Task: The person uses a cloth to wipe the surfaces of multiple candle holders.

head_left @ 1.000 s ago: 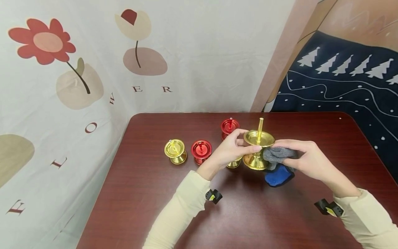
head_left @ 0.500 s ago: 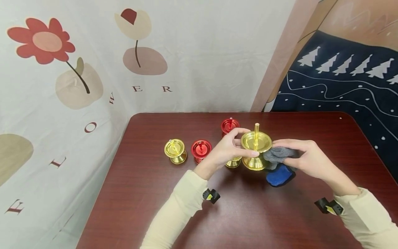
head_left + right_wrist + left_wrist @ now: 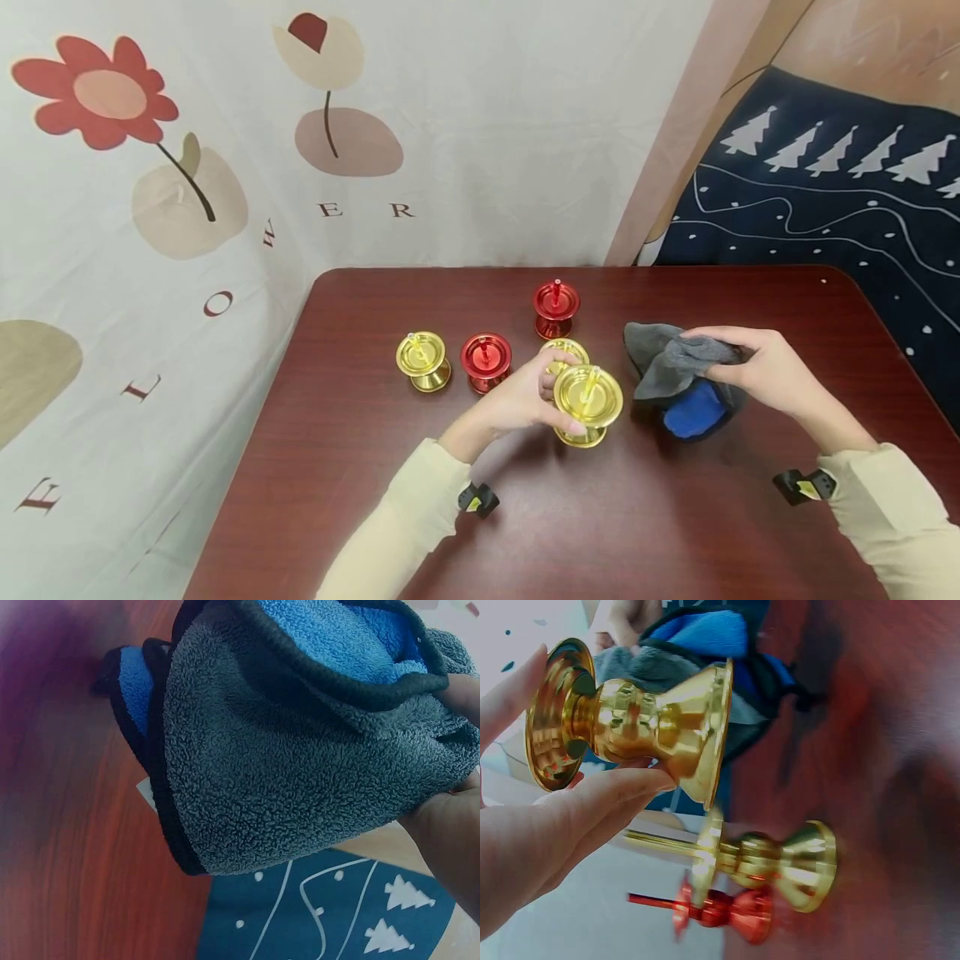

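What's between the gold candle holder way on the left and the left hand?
A red candle holder stands between the leftmost gold candle holder and the left hand; the head view shows it.

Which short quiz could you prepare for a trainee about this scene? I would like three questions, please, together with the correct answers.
1. True or false: the right grip holds a gray-and-blue cloth.
2. How many red stands are on the table?
3. The left grip holds: (a) one of the red stands, (b) a gold stand, (c) the gray-and-blue cloth.

Key: 1. True. 2. Two. 3. b.
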### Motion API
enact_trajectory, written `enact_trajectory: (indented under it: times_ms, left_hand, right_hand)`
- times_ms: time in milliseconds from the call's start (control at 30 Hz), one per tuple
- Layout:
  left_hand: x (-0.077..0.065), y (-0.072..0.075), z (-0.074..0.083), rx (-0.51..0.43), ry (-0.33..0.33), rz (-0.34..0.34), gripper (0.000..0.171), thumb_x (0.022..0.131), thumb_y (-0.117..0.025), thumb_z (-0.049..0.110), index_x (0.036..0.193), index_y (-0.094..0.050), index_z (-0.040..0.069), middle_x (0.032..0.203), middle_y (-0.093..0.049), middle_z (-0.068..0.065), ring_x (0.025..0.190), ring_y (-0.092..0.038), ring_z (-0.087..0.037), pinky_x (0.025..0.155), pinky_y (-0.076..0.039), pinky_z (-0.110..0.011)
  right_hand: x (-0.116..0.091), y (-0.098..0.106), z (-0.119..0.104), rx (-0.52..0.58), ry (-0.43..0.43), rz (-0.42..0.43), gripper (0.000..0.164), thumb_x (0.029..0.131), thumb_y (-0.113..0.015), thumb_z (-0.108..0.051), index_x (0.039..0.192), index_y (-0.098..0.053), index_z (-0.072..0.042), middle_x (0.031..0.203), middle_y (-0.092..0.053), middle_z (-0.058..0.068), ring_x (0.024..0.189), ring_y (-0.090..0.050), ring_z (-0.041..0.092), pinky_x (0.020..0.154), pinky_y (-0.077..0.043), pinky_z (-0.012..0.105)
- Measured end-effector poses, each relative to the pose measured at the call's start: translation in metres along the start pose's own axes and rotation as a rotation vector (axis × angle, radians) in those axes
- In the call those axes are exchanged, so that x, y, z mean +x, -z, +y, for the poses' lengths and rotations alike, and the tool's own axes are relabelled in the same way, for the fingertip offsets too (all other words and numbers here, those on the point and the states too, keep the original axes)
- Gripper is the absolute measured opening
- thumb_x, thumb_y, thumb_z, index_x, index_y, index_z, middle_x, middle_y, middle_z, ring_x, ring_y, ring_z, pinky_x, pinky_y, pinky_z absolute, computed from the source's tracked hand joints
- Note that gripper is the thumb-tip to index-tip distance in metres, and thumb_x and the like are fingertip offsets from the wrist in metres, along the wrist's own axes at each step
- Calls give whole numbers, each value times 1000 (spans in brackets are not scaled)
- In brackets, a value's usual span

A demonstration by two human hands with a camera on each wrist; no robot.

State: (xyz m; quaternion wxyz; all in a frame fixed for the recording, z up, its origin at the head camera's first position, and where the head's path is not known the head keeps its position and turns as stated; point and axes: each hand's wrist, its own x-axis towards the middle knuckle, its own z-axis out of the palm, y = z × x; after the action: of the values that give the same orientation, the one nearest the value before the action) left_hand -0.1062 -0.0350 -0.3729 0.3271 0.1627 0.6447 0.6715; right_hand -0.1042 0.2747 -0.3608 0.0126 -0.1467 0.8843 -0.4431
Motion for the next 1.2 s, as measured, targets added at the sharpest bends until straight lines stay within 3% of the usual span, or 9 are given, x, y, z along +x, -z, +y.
enact_trajectory:
  times_ms: [200,433,633,1033,1200]
  left_hand:
    - [-2,7,-25,20,50,-15,71,64,-69,-20,123,-36,1,102,-60,-17,92,-59,-20,79,-49,-30]
    - [1,16,-47,30,56,-56,69,64,-67,-21,123,-37,-2,104,-60,-19,93,-59,-19,80,-47,-27]
    - [3,18,-58,-2,76,-94,71,63,-66,-24,123,-37,0,107,-60,-21,93,-58,-16,81,-46,-26]
    - [6,16,-72,2,126,-91,72,61,-67,-25,121,-38,3,111,-59,-17,99,-56,-18,82,-45,-27]
    - [7,18,-75,37,98,-111,72,62,-68,-23,121,-38,4,111,-59,-14,102,-56,-18,86,-43,-27]
  right_hand:
    - [3,2,8,43,-37,15,38,79,-66,4,116,-62,-7,105,-59,-18,84,-54,4,62,-47,16]
    - [7,7,13,52,-82,58,38,80,-68,0,117,-60,-5,106,-58,-19,93,-54,-2,73,-46,11]
    - [8,8,18,41,-125,68,39,80,-69,-4,117,-60,-6,106,-58,-21,93,-53,-2,73,-45,10]
    - [9,4,26,38,-148,50,40,80,-69,-5,118,-60,-7,106,-58,-21,95,-52,-2,73,-45,11]
    - [9,4,24,38,-145,49,39,80,-69,-4,118,-60,-7,105,-58,-21,94,-53,-2,73,-45,11]
